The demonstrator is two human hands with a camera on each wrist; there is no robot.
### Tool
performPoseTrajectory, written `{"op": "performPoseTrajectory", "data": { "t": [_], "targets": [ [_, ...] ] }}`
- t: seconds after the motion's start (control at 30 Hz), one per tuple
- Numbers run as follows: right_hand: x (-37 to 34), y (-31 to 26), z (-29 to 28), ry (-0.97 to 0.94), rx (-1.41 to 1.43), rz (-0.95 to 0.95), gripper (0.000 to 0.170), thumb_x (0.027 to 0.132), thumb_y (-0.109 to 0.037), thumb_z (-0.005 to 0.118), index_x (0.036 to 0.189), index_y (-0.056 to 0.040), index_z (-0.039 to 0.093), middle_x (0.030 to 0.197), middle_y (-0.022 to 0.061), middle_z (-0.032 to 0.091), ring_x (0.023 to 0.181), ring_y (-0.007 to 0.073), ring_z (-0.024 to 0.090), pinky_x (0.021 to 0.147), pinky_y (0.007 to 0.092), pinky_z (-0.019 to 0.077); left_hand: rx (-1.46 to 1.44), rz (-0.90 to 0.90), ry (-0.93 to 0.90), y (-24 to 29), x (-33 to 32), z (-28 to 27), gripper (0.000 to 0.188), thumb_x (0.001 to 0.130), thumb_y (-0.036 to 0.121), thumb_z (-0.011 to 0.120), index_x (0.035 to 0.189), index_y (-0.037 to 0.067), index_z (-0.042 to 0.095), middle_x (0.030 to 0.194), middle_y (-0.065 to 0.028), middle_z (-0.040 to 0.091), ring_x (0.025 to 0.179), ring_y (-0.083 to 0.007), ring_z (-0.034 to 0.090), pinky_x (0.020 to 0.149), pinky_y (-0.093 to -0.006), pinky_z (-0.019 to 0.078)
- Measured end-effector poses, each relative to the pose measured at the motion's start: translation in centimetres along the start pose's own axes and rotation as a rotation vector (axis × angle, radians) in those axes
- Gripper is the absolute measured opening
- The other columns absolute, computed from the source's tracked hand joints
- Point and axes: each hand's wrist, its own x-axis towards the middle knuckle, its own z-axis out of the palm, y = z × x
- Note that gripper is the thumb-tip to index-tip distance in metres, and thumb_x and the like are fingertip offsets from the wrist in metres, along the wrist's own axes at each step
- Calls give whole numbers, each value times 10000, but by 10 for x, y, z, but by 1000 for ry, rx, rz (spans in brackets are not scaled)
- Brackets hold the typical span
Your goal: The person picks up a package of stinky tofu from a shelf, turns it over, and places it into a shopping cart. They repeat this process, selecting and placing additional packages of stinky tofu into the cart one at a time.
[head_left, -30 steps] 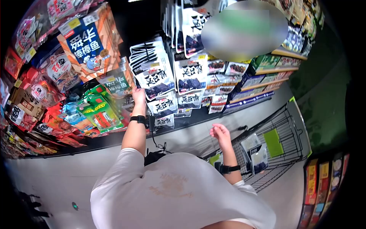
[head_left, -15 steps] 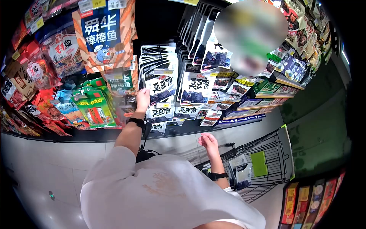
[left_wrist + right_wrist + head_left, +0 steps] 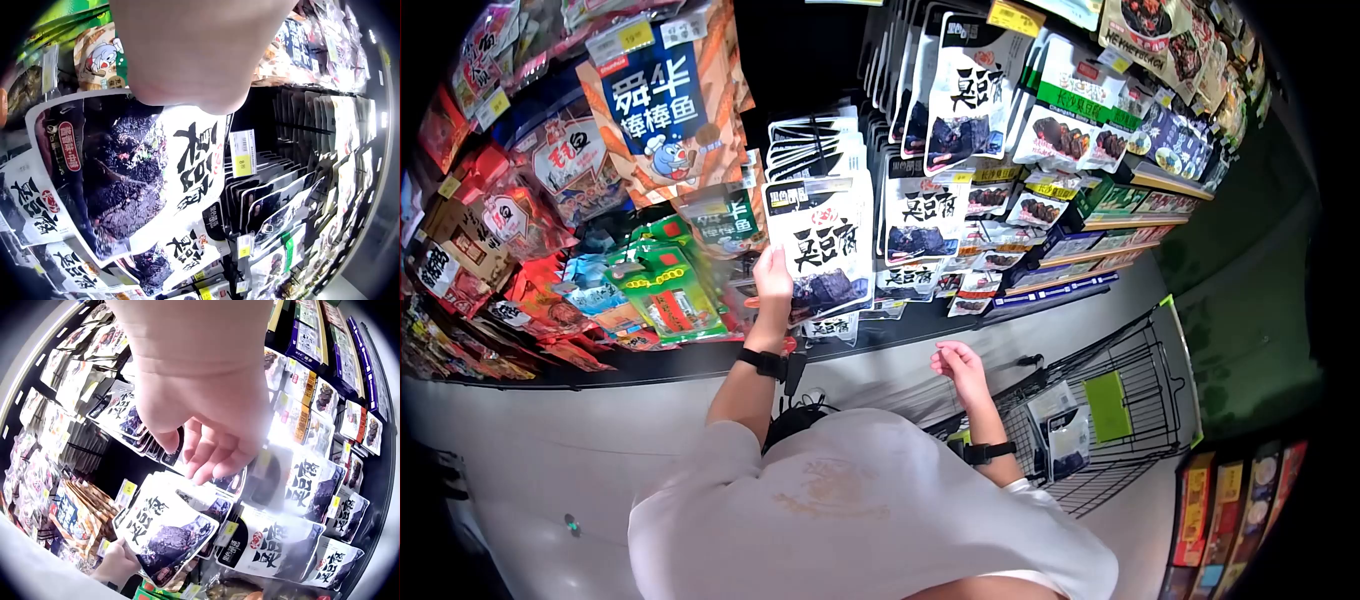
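My left hand [image 3: 774, 283] pinches the left edge of a white and black stinky tofu bag [image 3: 830, 240] at the hanging rack. The bag faces me and stands out in front of a stack of matching bags [image 3: 812, 145]. In the left wrist view the hand's underside covers part of the top, and dark tofu pieces show on the bag [image 3: 125, 181]. My right hand [image 3: 963, 370] hovers in the air between rack and cart, fingers loosely bent and holding nothing. The right wrist view shows that right hand [image 3: 206, 425] overlapping the rack, its fingers relaxed.
A wire shopping cart with a green panel [image 3: 1108, 407] stands to the right, with white and black bags [image 3: 1068, 445] inside. Orange fish-snack bags [image 3: 655, 110] and green packs [image 3: 665, 290] hang left of the stack. More stinky tofu bags [image 3: 925, 215] hang just right.
My left hand has taken hold of the stinky tofu bag and drawn it out toward me from its stack. The right hand stays loosely held in the air. The head view has shifted slightly.
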Motion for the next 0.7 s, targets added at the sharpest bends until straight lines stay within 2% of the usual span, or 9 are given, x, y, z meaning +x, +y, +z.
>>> {"op": "performPoseTrajectory", "data": {
  "t": [0.2,0.3,0.37,0.4,0.43,0.47,0.5,0.57,0.7],
  "targets": [
    [-1,8,-2,-34,32,46,193,922,-178,513,1031,-38,589,853,55,637,716,99,599,673,218,477,-160,-46,-88,31,-42,-18,252,956,153,418,987,-41,576,872,-37,618,747,-69,545,671,-204,417],
    [-1,17,-4,-79,64,89,219,934,-233,494,1029,-58,586,851,44,642,724,98,610,678,212,478,-451,-331,-39,32,-52,-32,264,934,133,449,1084,-60,548,1007,-122,630,882,-165,609,782,-271,461],
    [-6,13,1,-148,50,270,288,940,-297,482,1079,-62,573,891,55,643,788,102,615,715,231,484,-721,-492,-26,50,-61,-28,291,927,184,465,1124,-16,541,1055,-118,623,944,-213,606,853,-324,462],
    [-8,13,5,-150,58,270,288,940,-297,482,1079,-62,573,891,55,643,788,102,615,715,231,484,-771,-540,-11,64,-70,-23,257,936,218,448,1058,21,559,972,-88,628,874,-193,598,798,-325,466],
    [-11,13,11,-329,49,343,354,932,-346,485,1131,-59,547,951,72,632,834,120,611,751,251,482,-821,-591,4,89,-83,-13,246,944,252,432,992,58,576,889,-57,632,805,-174,591,743,-326,469],
    [-16,13,17,-508,40,416,426,924,-394,487,1183,-56,521,1011,90,620,881,137,608,786,272,481,-1124,-324,-742,69,-73,-16,253,938,252,402,748,111,489,657,7,487,605,-161,467,730,-335,389],
    [-23,11,24,-505,46,421,426,924,-394,487,1183,-56,521,1011,90,620,881,137,608,786,272,481,-1204,-230,-784,44,-79,-8,397,976,318,294,676,124,467,573,18,424,548,-127,374,676,-286,320],
    [-40,4,39,-1075,272,354,654,892,-470,504,1322,4,369,1175,123,550,1061,237,564,921,353,441,-1146,-273,-1016,101,-101,28,509,994,368,180,637,130,455,546,25,431,572,-122,387,686,-276,309],
    [-61,13,37,-1110,424,243,732,852,-432,590,1353,23,311,1262,130,492,1155,270,500,1003,397,364,-1292,-227,-1209,119,-134,77,566,994,405,111,629,149,459,565,44,468,600,-113,403,687,-263,316]
  ]
}}
